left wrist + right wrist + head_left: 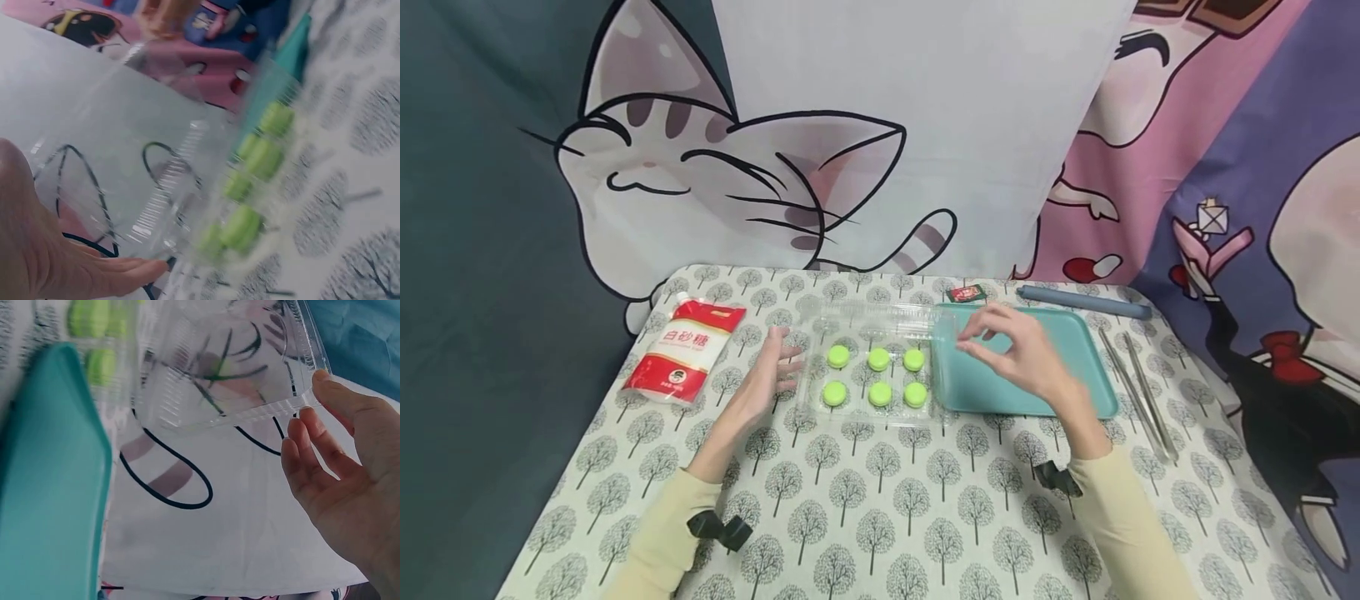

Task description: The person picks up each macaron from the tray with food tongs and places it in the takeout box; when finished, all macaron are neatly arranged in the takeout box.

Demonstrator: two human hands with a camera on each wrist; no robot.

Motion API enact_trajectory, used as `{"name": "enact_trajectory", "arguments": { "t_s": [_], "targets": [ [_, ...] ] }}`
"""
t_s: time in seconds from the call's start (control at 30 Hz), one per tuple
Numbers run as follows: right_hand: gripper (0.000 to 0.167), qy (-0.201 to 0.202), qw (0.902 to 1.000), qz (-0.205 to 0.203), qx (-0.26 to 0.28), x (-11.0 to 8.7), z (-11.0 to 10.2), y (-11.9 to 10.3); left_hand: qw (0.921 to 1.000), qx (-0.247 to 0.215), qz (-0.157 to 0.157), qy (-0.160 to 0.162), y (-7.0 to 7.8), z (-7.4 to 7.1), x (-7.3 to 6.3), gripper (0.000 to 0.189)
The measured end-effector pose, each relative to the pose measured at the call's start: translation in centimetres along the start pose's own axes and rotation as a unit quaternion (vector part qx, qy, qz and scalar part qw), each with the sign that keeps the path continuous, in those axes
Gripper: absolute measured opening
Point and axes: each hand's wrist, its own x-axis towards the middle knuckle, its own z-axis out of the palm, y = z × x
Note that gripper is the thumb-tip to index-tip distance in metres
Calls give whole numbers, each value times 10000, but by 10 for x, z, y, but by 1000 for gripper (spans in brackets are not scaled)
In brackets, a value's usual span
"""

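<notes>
A clear plastic clamshell box (pixel 859 416) lies open on the table, its transparent lid (pixel 206 381) raised along the far side. Inside sit several light green macarons (pixel 878 359) in two rows. My right hand (pixel 1022 354) pinches the lid's edge at the right corner between thumb and fingertips, as the right wrist view shows. To the left of the box, my left hand (pixel 762 379) is held up with fingers extended. In the left wrist view its fingers (pixel 134 273) reach close beside the lid's left side, gripping nothing.
A teal tray (pixel 1000 387) lies right of the box, beneath my right hand. Beyond it are a small dark green and red packet (pixel 966 293) and a grey-blue rod (pixel 1084 302). Metal tongs (pixel 1138 396) lie at the right. A red-and-white sugar bag (pixel 687 350) lies at the left.
</notes>
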Motion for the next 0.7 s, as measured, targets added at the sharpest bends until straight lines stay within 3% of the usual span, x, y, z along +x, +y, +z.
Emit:
{"name": "enact_trajectory", "arguments": {
  "t_s": [0.17, 0.3, 0.43, 0.53, 0.7],
  "targets": [
    [22, -136, 9994, -282, -170, -18, 11, -5, 9998, -116, -134, -124, 4, 0, -5, 87],
    [23, -134, 9988, -339, -327, -32, 19, -7, 9994, -45, -307, -180, -7, 5, -9, 84],
    [24, -145, 9994, -145, -285, -48, 27, -6, 9988, -200, -398, -200, -19, 10, -16, 77],
    [25, -178, 9997, 6, -195, -59, 33, -6, 9976, -399, -557, -102, -26, 13, -21, 69],
    [21, -310, 9993, 174, -81, -74, 45, -6, 9941, -537, -876, 338, -35, 19, -28, 52]
  ]
}}
